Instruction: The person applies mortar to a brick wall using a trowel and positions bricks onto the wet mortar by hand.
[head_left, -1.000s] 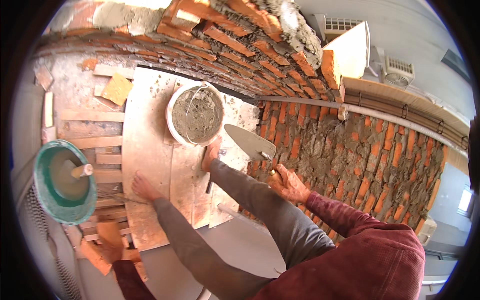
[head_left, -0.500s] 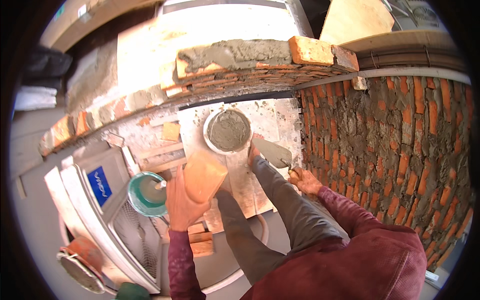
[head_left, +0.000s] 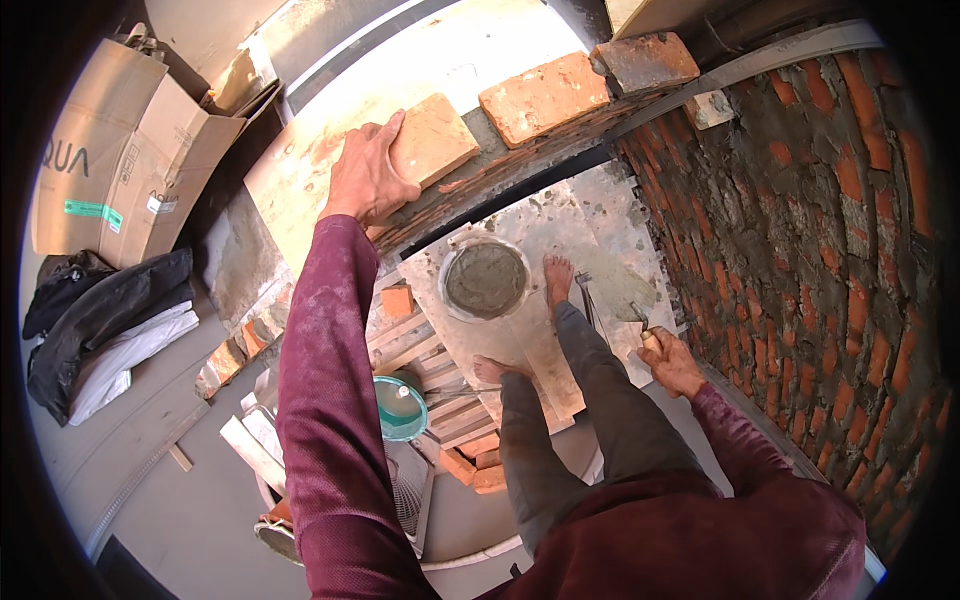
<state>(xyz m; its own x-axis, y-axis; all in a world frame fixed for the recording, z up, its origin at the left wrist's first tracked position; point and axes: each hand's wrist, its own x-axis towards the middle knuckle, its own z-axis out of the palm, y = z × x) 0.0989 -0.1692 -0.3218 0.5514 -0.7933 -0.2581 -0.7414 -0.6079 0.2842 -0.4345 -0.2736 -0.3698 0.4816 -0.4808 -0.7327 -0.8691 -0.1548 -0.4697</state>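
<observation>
Head view: closest to me are my maroon sleeves (head_left: 335,430), the left one now stretched forward past my knees, while half a second ago that arm was bent low on my left. My right hand (head_left: 672,362) is much as it was – curled closed around the wooden handle of the trowel (head_left: 625,297), whose grey blade shows against the boards (head_left: 540,375) by my right foot (head_left: 559,275). Just beyond my left shin, a few loose bricks (head_left: 488,478) lie together, and past them sits the green basin (head_left: 405,437), with cloudy water in it. Farther along the boards stands the white bucket (head_left: 487,317), holding grey mortar (head_left: 485,278). Farther out is my left hand (head_left: 365,172), partly open, thumb and fingers spread to clasp the left end of an orange brick (head_left: 433,142). That brick has gone from above the basin's side of the boards to the top of the low wall (head_left: 460,195); I cannot tell whether it bears its full weight there. To its right, beyond a gap, two more bricks (head_left: 543,97) sit in line along the wall. Over on the far left, a cardboard box (head_left: 125,150) has come into view – above some dark bundled material (head_left: 125,305).
</observation>
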